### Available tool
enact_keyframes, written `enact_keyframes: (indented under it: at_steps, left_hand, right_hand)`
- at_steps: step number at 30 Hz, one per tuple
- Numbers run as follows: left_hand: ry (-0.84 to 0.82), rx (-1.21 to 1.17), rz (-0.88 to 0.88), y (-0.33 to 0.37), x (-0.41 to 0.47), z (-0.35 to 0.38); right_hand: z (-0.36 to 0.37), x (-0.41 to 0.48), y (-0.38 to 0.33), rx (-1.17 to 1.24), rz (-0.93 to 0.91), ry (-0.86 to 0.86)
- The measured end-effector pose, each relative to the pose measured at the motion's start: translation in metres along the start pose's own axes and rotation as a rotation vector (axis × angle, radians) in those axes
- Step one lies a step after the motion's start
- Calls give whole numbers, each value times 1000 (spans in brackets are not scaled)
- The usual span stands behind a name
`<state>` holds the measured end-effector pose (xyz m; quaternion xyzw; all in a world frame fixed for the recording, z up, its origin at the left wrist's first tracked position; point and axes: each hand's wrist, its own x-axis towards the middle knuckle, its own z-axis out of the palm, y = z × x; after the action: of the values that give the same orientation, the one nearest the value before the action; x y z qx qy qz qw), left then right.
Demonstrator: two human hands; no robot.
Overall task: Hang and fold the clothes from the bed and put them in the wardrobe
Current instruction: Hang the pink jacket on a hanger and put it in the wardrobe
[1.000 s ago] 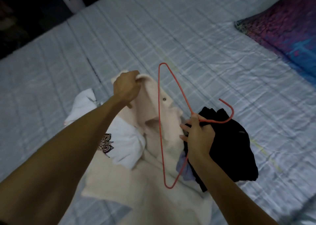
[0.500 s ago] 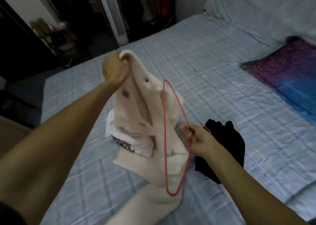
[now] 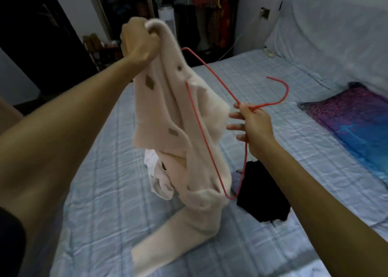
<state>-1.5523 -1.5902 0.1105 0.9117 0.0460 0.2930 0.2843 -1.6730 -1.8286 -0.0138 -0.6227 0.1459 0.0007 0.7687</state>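
Note:
My left hand (image 3: 138, 43) grips the collar of a fluffy cream cardigan (image 3: 165, 112) with brown diamond marks and holds it up above the bed (image 3: 262, 79); its lower part and a sleeve still trail on the sheet. My right hand (image 3: 252, 127) pinches a red wire hanger (image 3: 201, 125) at the neck below its hook, right beside the cardigan. A white printed garment (image 3: 156, 171) lies on the bed behind the cardigan. A black garment (image 3: 262, 196) lies under my right forearm.
A purple and blue pillow (image 3: 357, 121) lies at the right on the bed. Past the bed's far end stand a white tower fan (image 3: 167, 22) and an open wardrobe with hanging clothes (image 3: 210, 9). A dark doorway is at the left.
My left hand has lifted the cardigan from the bed to high above it. My right hand has raised the hanger alongside, and the view has tilted up towards the wardrobe.

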Motion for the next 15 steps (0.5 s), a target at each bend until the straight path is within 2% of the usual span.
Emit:
enact_keyframes:
  at_steps: [3, 9, 15]
  left_hand:
    - [49, 21, -13, -7, -13, -32]
    - [36, -5, -59, -42, -63, -44]
    - [73, -39, -89, -49, -79, -51]
  right_hand:
    - [15, -18, 5, 39, -104, -103]
    - [48, -37, 30, 119, -79, -83]
    - [76, -52, 35, 35, -56, -165]
